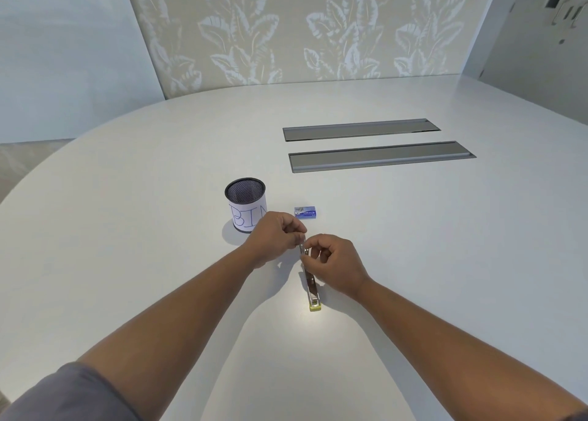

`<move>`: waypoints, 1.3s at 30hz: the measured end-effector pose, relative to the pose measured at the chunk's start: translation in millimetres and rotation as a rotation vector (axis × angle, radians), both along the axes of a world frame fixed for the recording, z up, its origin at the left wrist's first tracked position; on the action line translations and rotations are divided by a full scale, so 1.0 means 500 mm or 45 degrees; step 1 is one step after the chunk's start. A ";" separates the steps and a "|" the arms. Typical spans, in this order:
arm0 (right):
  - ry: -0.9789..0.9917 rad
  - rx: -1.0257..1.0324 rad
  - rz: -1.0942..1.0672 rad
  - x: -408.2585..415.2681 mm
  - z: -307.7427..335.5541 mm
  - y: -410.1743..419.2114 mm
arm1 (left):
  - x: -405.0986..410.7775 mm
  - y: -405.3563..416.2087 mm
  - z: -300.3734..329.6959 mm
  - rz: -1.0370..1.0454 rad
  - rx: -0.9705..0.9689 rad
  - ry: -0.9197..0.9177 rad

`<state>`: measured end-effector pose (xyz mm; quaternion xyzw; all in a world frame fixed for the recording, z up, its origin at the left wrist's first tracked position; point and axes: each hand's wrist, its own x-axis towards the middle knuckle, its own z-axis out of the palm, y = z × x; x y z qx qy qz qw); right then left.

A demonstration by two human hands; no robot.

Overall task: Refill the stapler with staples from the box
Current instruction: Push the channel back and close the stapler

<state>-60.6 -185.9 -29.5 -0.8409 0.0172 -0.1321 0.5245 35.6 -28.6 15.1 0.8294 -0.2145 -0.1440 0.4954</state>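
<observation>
The stapler (311,288) lies folded open on the white table (413,229), its metal rail running away from me and its yellow-green end nearest me. My left hand (276,236) pinches something small and metallic at the rail's far end; I cannot tell if it is a strip of staples. My right hand (334,261) curls its fingers around the far part of the stapler's rail. The small blue and white staple box (306,213) sits closed just beyond my hands.
A black mesh cup (245,204) with a paper label reading "BIN" stands left of the box. Two long grey cable hatches (381,156) are set into the table further back. A patterned wall panel stands behind the table.
</observation>
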 end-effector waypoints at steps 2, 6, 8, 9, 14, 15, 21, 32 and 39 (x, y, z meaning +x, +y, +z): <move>-0.001 -0.038 -0.009 0.002 0.000 0.000 | 0.001 -0.003 0.004 -0.037 0.081 -0.040; 0.011 -0.074 -0.011 0.002 0.002 0.001 | 0.004 -0.008 0.013 -0.089 0.191 -0.064; 0.002 -0.088 -0.004 0.001 0.003 0.001 | 0.004 -0.011 0.015 -0.091 0.229 -0.070; -0.003 -0.094 -0.004 0.001 0.003 0.000 | 0.005 -0.012 0.016 -0.090 0.248 -0.069; -0.007 -0.090 -0.012 -0.001 0.003 -0.001 | 0.006 -0.013 0.014 -0.057 0.229 -0.003; -0.010 -0.094 -0.011 -0.001 0.004 0.000 | 0.006 -0.013 0.013 -0.046 0.202 0.024; 0.002 -0.114 -0.009 -0.002 0.005 -0.001 | 0.007 -0.012 0.011 -0.026 0.131 0.081; 0.010 -0.168 -0.011 0.002 0.001 0.000 | 0.001 -0.014 0.004 -0.062 0.313 -0.060; 0.052 -0.178 -0.020 0.005 0.002 -0.001 | -0.006 -0.005 -0.007 0.020 0.107 0.154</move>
